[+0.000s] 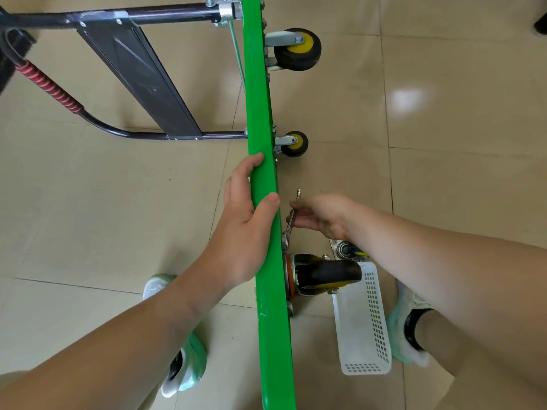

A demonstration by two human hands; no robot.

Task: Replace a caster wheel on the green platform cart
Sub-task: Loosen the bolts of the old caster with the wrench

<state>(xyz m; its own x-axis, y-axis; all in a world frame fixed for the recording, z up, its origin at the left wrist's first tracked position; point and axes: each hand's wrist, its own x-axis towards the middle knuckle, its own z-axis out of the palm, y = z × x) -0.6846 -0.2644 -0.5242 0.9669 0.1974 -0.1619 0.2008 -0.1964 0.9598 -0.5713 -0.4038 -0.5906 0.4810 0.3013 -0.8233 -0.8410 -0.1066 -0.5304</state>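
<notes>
Green painted steel, stood on its long edge on the tiled floor point(444, 128), the green platform cart point(260, 113) runs straight away from the person. Its wheels point to their right and the folded handle point(133, 19) lies to their left. The left hand point(245, 214) grips the upper edge of the deck, fingers point(254, 160) and thumb curled over it. That looks the sensible hold, since a deck balanced on edge is probably heavy, rigid and ready to topple. The right hand point(322, 216) pinches the shank of a slim wrench point(291, 220). Its head is down at a fastener beside the nearest caster wheel point(325, 273), which is mounted on the underside. The wrench is thin and hard, likely slippery, so a hold far from the head should give the most leverage. A loose spare caster point(344, 250) lies on the floor just beyond, beside a white basket point(364, 329).
</notes>
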